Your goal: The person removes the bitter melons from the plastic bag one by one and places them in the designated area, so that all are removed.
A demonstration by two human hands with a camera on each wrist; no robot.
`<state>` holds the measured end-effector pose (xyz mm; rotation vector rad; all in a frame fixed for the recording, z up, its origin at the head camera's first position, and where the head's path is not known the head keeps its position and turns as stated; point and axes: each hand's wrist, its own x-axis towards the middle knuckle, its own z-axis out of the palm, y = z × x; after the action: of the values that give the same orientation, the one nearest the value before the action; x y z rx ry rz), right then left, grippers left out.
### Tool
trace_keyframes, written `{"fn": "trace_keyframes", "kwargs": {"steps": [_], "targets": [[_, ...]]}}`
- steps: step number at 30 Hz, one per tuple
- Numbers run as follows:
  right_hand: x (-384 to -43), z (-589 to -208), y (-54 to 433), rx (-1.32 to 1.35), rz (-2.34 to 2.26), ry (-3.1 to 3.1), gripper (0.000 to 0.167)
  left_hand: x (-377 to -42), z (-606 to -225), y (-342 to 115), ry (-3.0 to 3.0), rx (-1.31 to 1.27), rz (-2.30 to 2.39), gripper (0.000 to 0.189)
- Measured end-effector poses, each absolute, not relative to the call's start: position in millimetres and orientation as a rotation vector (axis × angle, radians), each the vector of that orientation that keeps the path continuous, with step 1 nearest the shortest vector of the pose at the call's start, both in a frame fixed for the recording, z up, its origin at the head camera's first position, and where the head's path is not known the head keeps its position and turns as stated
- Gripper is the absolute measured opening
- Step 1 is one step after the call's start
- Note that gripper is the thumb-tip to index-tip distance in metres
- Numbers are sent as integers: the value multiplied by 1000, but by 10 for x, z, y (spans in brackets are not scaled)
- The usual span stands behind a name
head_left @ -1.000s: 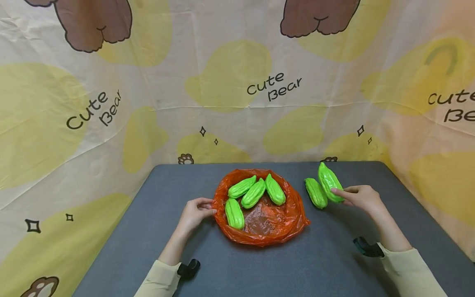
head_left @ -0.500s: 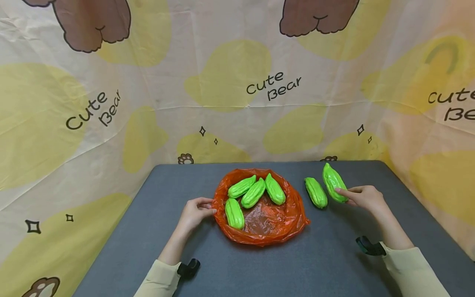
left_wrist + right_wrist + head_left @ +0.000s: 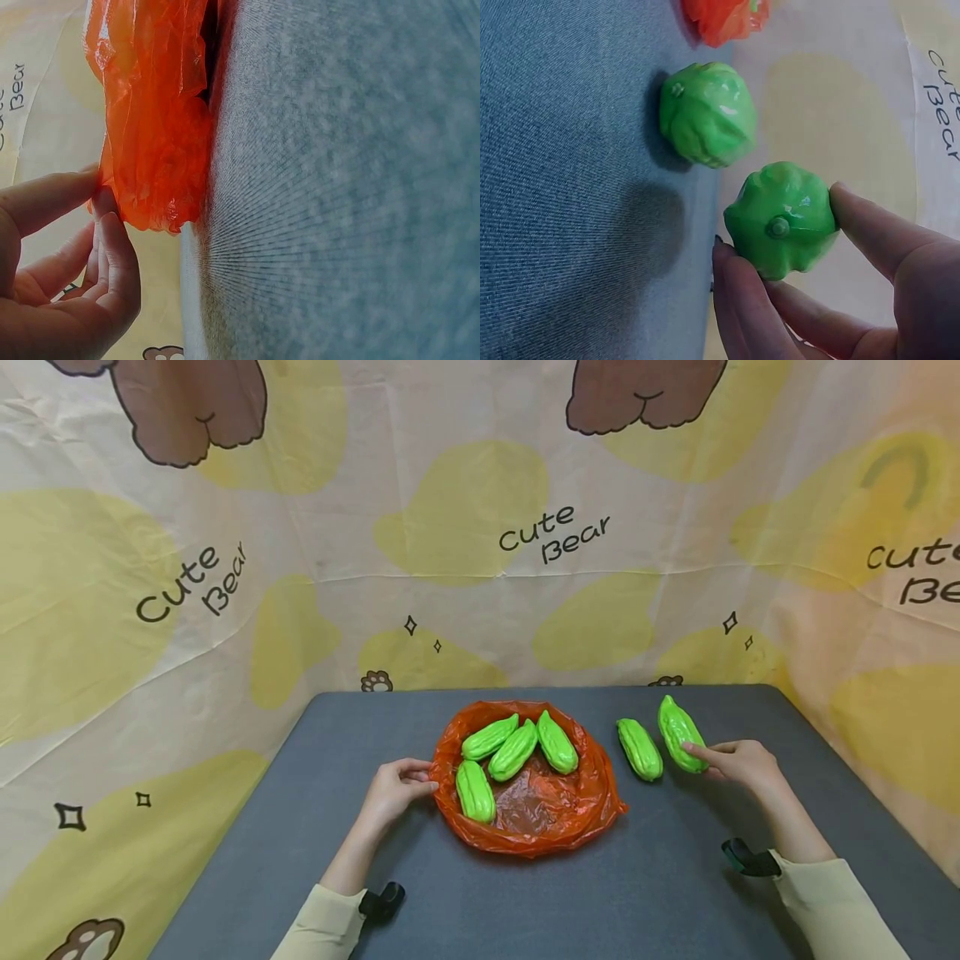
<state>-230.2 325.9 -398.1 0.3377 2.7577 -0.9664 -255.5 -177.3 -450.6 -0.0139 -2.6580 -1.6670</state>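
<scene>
Pinching a green gourd in the right hand, just above the worktop near its far right corner, tip kinda aimed at the far edge — way right of the red bag, with a loose gourd between. Gripping the bag's left rim with the left hand
</scene>
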Motion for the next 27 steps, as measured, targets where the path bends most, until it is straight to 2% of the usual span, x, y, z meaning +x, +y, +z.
{"fn": "trace_keyframes", "kwargs": {"steps": [27], "targets": [[-2373,-4169,3285,424,-1021,2699,94,-2579,-4512,-1773,-2647,-23,-1685,32]]}}
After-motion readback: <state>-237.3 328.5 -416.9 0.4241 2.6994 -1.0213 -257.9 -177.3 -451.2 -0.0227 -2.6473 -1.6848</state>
